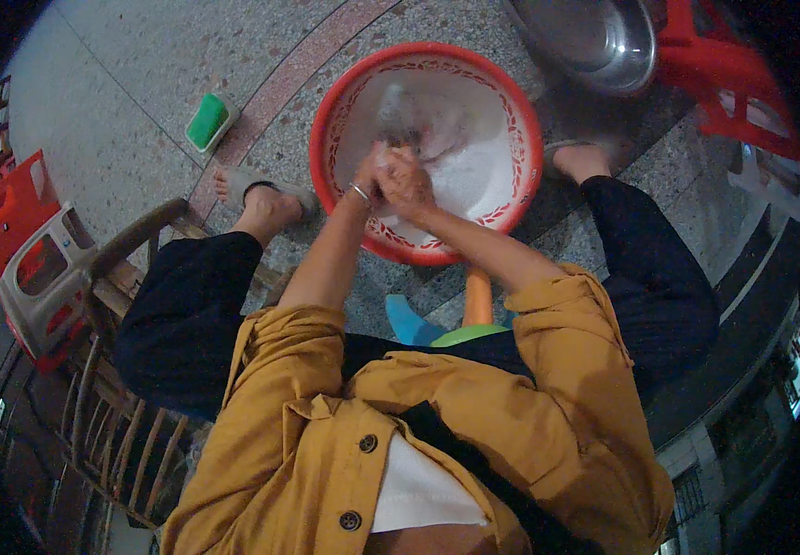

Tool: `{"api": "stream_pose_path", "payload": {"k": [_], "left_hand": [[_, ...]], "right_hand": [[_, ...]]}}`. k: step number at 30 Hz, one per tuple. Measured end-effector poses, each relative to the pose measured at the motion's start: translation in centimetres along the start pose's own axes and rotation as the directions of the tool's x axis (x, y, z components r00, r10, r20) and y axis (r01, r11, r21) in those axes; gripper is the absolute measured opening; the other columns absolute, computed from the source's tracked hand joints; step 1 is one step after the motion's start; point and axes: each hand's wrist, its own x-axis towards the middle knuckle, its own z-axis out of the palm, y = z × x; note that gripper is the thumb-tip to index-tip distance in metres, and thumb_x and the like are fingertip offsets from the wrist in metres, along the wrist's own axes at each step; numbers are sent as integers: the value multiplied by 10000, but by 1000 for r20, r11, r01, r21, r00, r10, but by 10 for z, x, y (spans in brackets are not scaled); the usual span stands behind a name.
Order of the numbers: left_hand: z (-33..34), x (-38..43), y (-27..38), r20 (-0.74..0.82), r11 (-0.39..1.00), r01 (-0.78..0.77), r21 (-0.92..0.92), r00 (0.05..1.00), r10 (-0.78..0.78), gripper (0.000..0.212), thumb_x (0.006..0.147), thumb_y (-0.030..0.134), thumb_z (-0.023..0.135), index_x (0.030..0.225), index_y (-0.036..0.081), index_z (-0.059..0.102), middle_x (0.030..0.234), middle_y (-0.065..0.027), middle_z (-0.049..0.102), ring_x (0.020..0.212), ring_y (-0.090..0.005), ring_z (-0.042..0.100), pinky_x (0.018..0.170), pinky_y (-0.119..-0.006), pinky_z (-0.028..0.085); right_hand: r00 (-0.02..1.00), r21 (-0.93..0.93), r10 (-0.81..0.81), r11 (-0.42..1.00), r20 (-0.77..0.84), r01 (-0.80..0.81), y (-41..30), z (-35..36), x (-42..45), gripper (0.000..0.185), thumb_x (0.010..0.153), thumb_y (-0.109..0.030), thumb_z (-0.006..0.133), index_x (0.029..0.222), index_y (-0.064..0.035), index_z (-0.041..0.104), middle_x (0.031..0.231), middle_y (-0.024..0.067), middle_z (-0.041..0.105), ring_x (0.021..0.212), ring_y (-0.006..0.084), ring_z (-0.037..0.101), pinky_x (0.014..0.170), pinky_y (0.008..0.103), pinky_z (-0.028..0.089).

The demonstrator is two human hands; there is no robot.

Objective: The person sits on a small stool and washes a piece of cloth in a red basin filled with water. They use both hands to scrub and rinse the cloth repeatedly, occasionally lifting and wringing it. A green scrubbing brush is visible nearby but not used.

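Observation:
In front of me on the floor stands a white basin (490, 173) with a wide red rim and a red leaf pattern. Cloudy, whitish water (466, 184) covers its inside. Over the near left part of it my left hand (370, 172) and my right hand (407, 182) are pressed together, fingers curled. A silver bangle (360, 194) circles my left wrist. Just beyond my fingers there is a blurred greyish, wet-looking thing (394, 111); whether either hand grips it cannot be made out. A pale pinkish shape (445, 139), perhaps cloth, shows in the water.
A green block (208, 121) lies in a small white dish (229, 128) beyond my left foot. At the upper right are a metal bowl (598, 45) and a red plastic stool (705, 66). Left of me stand a wooden chair (105, 277) and a grey plastic stool (46, 267).

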Motion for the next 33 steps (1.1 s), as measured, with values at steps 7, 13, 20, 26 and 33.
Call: {"api": "stream_pose_path", "payload": {"k": [7,13,20,26,33], "left_hand": [[47,-15,22,-19,803,-344,487,915,403,234,870,240,433,964,61,550,891,-104,591,795,-231,565,723,-354,454],[85,-48,45,-30,463,-298,835,815,578,335,698,193,592,994,47,531,937,-169,603,867,-345,575,749,-372,456],[43,-22,-7,-371,544,49,838,782,502,444,690,246,625,1065,27,532,1023,-188,589,921,-351,576,806,-406,446],[21,-24,7,-398,529,157,834,836,379,409,797,319,516,1127,78,516,1050,-159,575,879,-311,582,741,-427,462],[99,-61,21,-263,989,-72,130,959,104,557,836,553,417,1132,94,526,1059,-100,578,863,-273,578,728,-415,473]], "right_hand": [[994,-57,98,993,-40,-100,22,-30,56,186,752,-196,545,869,-56,580,864,160,598,856,336,567,729,417,441],[966,-296,-14,953,-259,-66,89,-61,59,304,776,-278,522,1025,-104,539,1037,149,526,1014,372,464,850,459,383],[992,-387,119,914,-33,-122,109,-17,33,424,778,-369,532,1116,-115,507,1094,232,471,1038,418,445,872,483,375],[928,-258,301,899,-221,-353,80,-29,47,441,778,-337,532,1165,-129,483,1080,258,490,1015,384,472,877,402,379],[963,55,-45,997,-265,61,91,27,13,280,688,-146,542,958,-76,556,997,209,503,1000,378,442,876,431,369]]}}
